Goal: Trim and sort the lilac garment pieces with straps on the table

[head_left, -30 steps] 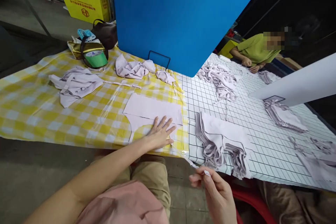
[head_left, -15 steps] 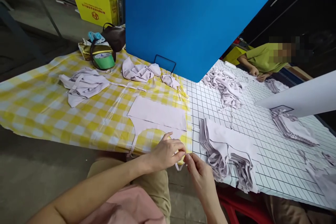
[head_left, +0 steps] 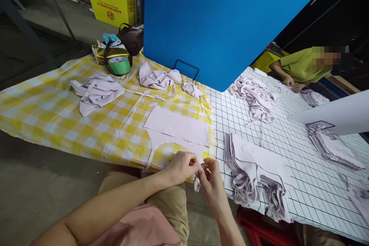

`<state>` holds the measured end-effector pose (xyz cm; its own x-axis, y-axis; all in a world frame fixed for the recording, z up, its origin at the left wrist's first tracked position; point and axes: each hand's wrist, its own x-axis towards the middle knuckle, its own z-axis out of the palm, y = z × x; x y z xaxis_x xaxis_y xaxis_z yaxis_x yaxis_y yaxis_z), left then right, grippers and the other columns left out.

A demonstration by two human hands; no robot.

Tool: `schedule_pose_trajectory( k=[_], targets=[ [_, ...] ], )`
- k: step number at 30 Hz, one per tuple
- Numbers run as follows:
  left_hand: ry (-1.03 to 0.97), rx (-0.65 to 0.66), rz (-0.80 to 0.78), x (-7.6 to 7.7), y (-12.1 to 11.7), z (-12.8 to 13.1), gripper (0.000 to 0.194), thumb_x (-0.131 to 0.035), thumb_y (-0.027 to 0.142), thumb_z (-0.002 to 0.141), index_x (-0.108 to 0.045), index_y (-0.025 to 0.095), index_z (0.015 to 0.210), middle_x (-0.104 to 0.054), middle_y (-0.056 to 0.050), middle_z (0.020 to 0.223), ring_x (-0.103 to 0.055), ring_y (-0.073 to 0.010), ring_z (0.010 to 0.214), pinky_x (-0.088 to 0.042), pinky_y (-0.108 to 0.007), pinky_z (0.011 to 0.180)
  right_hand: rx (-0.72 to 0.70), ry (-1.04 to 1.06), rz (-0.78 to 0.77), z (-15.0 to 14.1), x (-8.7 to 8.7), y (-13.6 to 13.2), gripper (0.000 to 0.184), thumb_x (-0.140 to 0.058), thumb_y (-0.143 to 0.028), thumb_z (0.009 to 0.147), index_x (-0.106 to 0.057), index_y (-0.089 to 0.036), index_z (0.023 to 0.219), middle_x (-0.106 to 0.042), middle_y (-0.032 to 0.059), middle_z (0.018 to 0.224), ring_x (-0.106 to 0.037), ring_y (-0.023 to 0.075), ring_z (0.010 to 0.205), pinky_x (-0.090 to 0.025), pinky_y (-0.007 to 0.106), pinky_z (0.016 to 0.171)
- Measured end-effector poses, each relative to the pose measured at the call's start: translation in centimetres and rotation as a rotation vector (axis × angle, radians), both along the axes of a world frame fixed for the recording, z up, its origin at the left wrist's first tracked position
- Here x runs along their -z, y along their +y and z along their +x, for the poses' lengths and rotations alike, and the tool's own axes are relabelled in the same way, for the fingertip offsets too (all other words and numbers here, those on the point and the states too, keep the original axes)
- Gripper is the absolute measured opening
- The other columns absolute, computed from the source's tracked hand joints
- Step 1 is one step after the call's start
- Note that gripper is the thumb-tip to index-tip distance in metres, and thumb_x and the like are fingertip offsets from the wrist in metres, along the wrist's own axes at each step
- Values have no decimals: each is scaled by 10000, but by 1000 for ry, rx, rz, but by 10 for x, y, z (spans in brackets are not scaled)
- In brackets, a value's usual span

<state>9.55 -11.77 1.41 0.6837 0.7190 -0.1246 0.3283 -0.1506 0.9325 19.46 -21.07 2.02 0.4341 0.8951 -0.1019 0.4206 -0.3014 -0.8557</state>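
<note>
A pale lilac strappy top (head_left: 177,127) lies flat on the yellow-checked tablecloth (head_left: 112,130), one of its straps trailing toward the table's front edge on the left. At its near right corner my left hand (head_left: 182,167) is closed, thumb and forefinger pinching the other strap. My right hand (head_left: 212,180) holds the same strap (head_left: 196,185) between thumb and fingers, close against the left; its upper fingers are curled and raised. A short loop of strap hangs below the fingertips. Exactly where each fingertip grips is partly hidden.
Right of my hands lies a stack of similar tops (head_left: 256,165) on the white grid cloth (head_left: 302,169). Crumpled lilac pieces (head_left: 98,92) and a green tape roll (head_left: 119,65) sit farther back. A blue panel (head_left: 219,27) rises behind; a co-worker (head_left: 302,65) sits at far right.
My left fingers have curled in. My right hand has turned, with its fingers lifting above the strap. The view has shifted slightly, so the table scene sits farther right.
</note>
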Motion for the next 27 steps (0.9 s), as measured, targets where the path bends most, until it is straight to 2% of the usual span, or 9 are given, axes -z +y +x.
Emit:
schedule_pose_trajectory(
  k=[3,5,8,13,17,19,22,24,27],
  targets=[
    [24,7,-102,-1,9,0,128,-502,140,652,-533,135,528,-460,40,497,-408,-91,521,-277,-206,503,-89,-390,61,-1,7,7,137,-409,-206,824,-466,-195,949,-453,-17,712,-450,109,530,-378,222,486],
    [10,50,-231,1,18,-2,172,-496,181,652,-482,142,485,-400,50,461,-367,-83,492,-249,-207,477,-170,-656,151,0,10,10,165,-366,-146,837,-501,-186,923,-470,14,753,-470,119,564,-364,221,478],
    [-56,135,-423,7,31,-5,197,-471,237,665,-470,151,487,-389,53,449,-331,-75,462,-231,-207,455,-306,-881,234,7,12,15,225,-331,-89,862,-518,-184,943,-493,32,769,-494,129,598,-349,215,461],
    [-75,212,-502,13,47,-7,212,-493,273,663,-483,149,491,-421,53,439,-315,-67,433,-227,-213,454,-483,-998,254,21,10,24,304,-297,-43,869,-537,-187,987,-524,47,795,-515,145,670,-402,232,571],
    [-51,260,-502,11,62,-3,185,-488,241,681,-530,137,534,-410,53,420,-359,-76,438,-251,-207,459,-487,-908,285,27,6,40,282,-305,-91,891,-565,-193,927,-551,50,786,-533,146,693,-411,231,601],
    [7,249,-314,12,71,0,186,-484,225,718,-573,128,588,-457,39,473,-417,-89,482,-301,-205,483,-409,-795,249,31,6,51,247,-336,-161,896,-579,-194,863,-562,45,763,-535,141,652,-409,233,584],
    [87,195,263,22,84,5,126,-508,146,741,-633,127,744,-592,-23,748,-536,-143,740,-408,-230,659,-217,-565,101,39,10,69,224,-411,-291,855,-592,-189,772,-587,45,736,-543,150,628,-410,255,595],
    [136,259,600,31,89,8,126,-549,135,751,-639,126,839,-590,-70,923,-527,-186,910,-420,-262,776,-131,-411,0,45,15,80,244,-454,-370,803,-595,-185,728,-616,53,725,-557,168,644,-415,275,619],
    [224,416,828,38,93,13,124,-568,185,791,-627,114,872,-570,-103,964,-513,-215,965,-441,-280,787,-90,-294,-71,53,26,93,309,-477,-455,744,-597,-176,686,-638,60,690,-564,185,644,-422,291,615]
  ],
)
